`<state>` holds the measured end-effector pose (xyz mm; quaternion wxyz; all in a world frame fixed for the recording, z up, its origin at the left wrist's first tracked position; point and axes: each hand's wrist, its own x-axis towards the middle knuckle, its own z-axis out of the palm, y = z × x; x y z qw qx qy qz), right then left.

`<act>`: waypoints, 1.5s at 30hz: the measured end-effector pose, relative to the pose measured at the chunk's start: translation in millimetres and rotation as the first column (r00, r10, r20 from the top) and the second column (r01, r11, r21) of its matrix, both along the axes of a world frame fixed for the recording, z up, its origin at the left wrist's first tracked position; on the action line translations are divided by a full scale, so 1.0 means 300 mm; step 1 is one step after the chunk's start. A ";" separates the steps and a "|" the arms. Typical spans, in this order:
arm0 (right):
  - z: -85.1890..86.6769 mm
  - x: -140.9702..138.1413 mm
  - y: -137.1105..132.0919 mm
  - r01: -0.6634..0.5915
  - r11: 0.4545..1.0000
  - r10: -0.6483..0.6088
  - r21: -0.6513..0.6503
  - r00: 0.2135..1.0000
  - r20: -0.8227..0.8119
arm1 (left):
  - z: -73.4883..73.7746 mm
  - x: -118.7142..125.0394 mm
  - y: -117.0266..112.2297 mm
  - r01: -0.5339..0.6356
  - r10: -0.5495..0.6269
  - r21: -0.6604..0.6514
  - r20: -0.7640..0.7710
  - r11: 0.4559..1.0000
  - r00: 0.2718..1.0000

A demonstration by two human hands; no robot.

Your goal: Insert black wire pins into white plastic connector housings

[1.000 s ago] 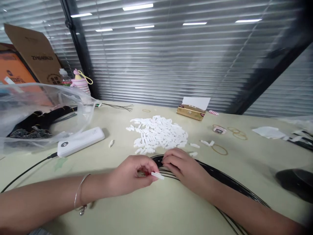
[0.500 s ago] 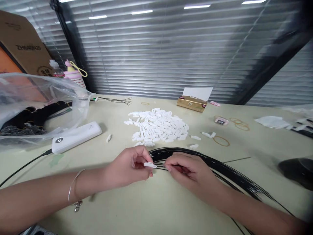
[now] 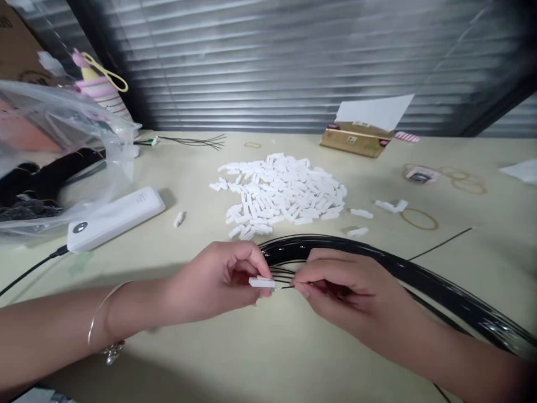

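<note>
Left hand [image 3: 218,282]: closed in a pinch on a small white rectangular plastic housing [image 3: 261,282], held level just above the pale worktop [image 3: 293,358]. Right hand [image 3: 348,294]: pinching the end of a thin black wire [image 3: 285,287], its tip at the housing's mouth, in front of the coiled black wire bundle [image 3: 419,277].

Step, as judged: seating the wire in the housing. The next move calls for a straight, steady push with the tip aligned.

Pile of white plastic housings [image 3: 281,193] lies beyond.

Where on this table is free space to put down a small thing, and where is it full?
The table is bare on this side of the left hand and right hand. Also free: between the power bank and the pile of white pieces, apart from one stray piece. Crowded: under the plastic bag, and along the black cable coil.
</note>
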<state>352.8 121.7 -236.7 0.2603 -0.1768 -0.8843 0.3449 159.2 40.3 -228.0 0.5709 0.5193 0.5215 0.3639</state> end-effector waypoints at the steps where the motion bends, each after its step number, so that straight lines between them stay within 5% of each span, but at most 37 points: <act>1: 0.001 -0.002 0.002 0.002 1.000 -0.002 -0.011 1.000 -0.008 | -0.001 -0.002 0.001 0.002 -0.001 0.012 -0.025 1.000 1.000; 7: -0.003 -0.004 0.002 0.010 1.000 -0.010 -0.023 1.000 -0.005 | -0.003 0.000 0.000 0.016 -0.011 0.047 -0.098 0.999 0.995; 14: -0.006 -0.003 -0.019 0.056 0.997 -0.054 0.048 0.998 -0.034 | -0.005 0.006 -0.002 -0.010 0.010 0.059 -0.003 0.998 1.000; 26: -0.006 0.008 -0.033 0.042 0.942 -0.023 0.332 0.998 -0.061 | -0.003 -0.005 0.017 0.041 -0.040 -0.004 0.145 0.999 0.989; 45: -0.002 -0.012 -0.037 -0.055 0.968 0.074 0.246 0.995 -0.070 | -0.010 0.010 0.005 0.027 -0.021 -0.055 0.115 0.998 0.993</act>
